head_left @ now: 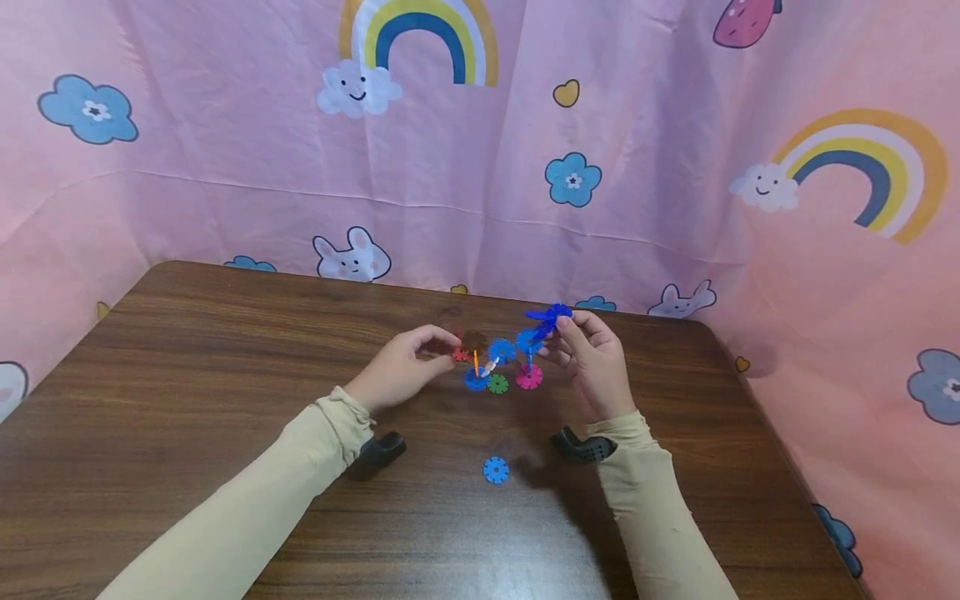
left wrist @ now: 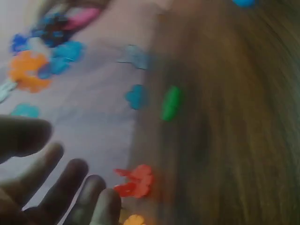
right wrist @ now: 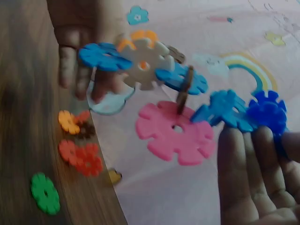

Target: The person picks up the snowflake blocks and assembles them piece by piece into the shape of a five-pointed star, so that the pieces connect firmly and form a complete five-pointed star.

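Note:
My right hand (head_left: 600, 358) pinches a dark blue notched disc (right wrist: 267, 111) at one end of a raised chain of interlocked plastic discs. In the right wrist view the chain runs through light blue pieces, a brown disc seen edge-on, a large pink disc (right wrist: 176, 133), a whitish disc (right wrist: 149, 70) with orange behind it, and a blue disc (right wrist: 104, 56). At that far end is my left hand (head_left: 401, 367), its fingers apart and gripping nothing in the left wrist view. Beyond its fingertips sit joined red discs (left wrist: 143, 180).
On the brown wooden table (head_left: 225, 400) lie a green disc (right wrist: 45, 193), an orange disc (right wrist: 69, 122) close to the red ones, and a single blue disc (head_left: 496, 470) nearer me. Pink patterned cloth (head_left: 247, 133) hangs behind the table and along its right side.

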Available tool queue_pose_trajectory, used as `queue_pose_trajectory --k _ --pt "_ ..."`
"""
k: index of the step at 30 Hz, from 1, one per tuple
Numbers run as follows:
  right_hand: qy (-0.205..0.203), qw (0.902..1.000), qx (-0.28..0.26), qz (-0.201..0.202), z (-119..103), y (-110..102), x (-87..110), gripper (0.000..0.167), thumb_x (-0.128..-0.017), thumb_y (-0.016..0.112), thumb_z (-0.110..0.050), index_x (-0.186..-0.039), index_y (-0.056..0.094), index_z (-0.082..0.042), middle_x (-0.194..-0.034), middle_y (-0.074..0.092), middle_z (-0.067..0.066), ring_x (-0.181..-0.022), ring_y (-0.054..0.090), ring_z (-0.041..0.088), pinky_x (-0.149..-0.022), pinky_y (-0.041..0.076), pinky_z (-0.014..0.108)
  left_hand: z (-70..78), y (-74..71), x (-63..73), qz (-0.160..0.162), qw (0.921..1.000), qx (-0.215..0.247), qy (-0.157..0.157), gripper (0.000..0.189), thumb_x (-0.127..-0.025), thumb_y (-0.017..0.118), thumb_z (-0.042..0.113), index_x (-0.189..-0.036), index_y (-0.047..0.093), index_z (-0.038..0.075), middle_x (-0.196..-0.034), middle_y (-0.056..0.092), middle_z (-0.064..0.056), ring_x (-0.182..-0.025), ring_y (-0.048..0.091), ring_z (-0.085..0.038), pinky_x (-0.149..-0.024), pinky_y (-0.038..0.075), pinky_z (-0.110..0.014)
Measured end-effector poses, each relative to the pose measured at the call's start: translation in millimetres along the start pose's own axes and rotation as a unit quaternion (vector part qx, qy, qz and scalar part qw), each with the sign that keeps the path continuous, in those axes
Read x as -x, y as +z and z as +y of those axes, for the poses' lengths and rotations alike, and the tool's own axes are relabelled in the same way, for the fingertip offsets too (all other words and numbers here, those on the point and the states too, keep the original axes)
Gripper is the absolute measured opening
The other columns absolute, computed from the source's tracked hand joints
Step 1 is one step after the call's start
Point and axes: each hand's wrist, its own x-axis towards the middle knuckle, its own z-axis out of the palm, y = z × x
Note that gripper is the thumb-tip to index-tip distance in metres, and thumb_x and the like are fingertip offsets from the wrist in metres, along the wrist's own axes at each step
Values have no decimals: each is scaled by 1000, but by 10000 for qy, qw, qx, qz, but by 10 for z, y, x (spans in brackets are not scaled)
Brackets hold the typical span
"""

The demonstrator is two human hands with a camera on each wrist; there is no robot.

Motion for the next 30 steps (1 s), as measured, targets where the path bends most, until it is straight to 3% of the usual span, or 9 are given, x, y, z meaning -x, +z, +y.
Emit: queue_pose_trajectory --k 2,4,10,18,24,30 --pt "115 9999 66 -88 -20 -74 -13 8 -106 61 -16 -103 63 -9 -92 71 2 -84 70 12 -80 62 31 -17 70 -66 -159 9974 -692 96 28 -99 65 14 -126 67 8 -127 67 -11 -116 63 -26 -100 52 -46" --pt "208 9996 77 -174 -36 -137 -25 8 -106 61 -17 -104 63 -9 -92 70 2 -83 70 13 -80 62 31 -27 141 -127 -338 9934 -1084 172 31 -97 66 11 -127 66 6 -126 67 -10 -116 62 -26 -101 51 -46" --pt "406 9984 40 -398 -49 -308 -71 8 -107 59 -17 -103 63 -11 -90 70 0 -79 70 13 -80 62 31 1 307 -273 -680 9821 -1734 294 40 -96 68 9 -134 62 -1 -128 64 -13 -115 63 -27 -102 52 -45" --pt "771 9951 48 -618 10 -453 -103 10 -107 58 -17 -100 62 -11 -85 70 1 -77 72 13 -78 62 30 -81 436 -365 -654 9807 -1841 -54 44 -93 75 5 -135 65 4 -124 70 -9 -109 65 -22 -99 53 -42" --pt "872 9947 45 -535 29 -565 -115 11 -106 61 -19 -99 65 -12 -82 68 0 -75 70 12 -76 62 29 -70 528 -383 -592 9769 -2049 -161 37 -93 79 15 -129 73 13 -101 70 1 -95 63 -16 -91 54 -39" --pt "956 9939 11 -559 50 -617 -120 11 -106 61 -20 -101 65 -11 -84 69 1 -75 71 13 -77 62 29 -43 634 -400 -378 9732 -2248 -303 36 -89 83 22 -124 76 14 -84 63 4 -81 57 -13 -80 50 -33"
